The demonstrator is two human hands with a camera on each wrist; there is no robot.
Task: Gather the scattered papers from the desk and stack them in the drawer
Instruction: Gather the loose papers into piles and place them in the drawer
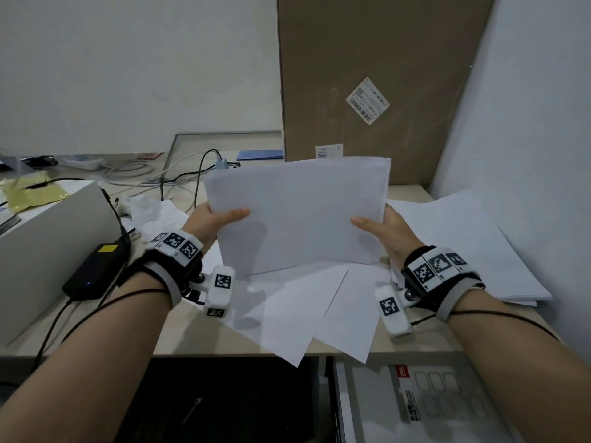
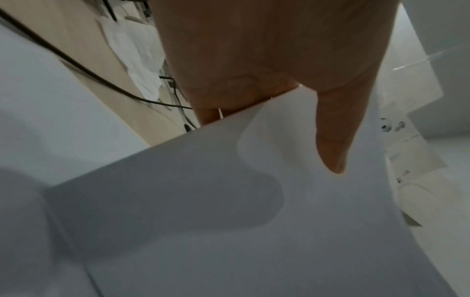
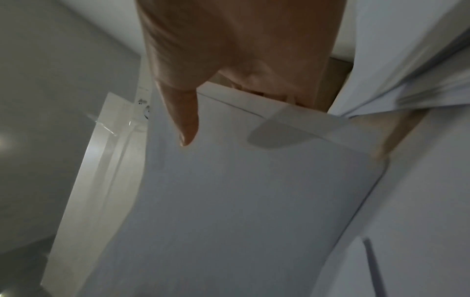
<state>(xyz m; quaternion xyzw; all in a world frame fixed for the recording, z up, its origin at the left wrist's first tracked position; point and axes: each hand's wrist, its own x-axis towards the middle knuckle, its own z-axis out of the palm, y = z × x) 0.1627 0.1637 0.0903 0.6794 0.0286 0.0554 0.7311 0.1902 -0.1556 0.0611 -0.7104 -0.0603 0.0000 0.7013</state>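
A sheaf of white papers [image 1: 297, 212] stands tilted upright above the desk, held by both hands. My left hand [image 1: 217, 219] pinches its left edge, thumb in front, fingers behind. My right hand [image 1: 380, 227] pinches its right edge the same way. The left wrist view shows the thumb [image 2: 330, 140] pressed on the held papers [image 2: 229, 221]; the right wrist view shows the thumb [image 3: 185, 116] on the held papers [image 3: 241, 201]. Two loose sheets [image 1: 297, 311] lie beneath, overhanging the desk's front edge. Another paper pile [image 1: 463, 244] lies at the right. The open drawer [image 1: 415, 404] is at lower right.
A tall cardboard box [image 1: 367, 75] leans on the wall behind the papers. A white box [image 1: 48, 244], a black power adapter [image 1: 92, 273] and cables [image 1: 198, 177] crowd the desk's left side. A printed package [image 1: 447, 407] lies inside the drawer.
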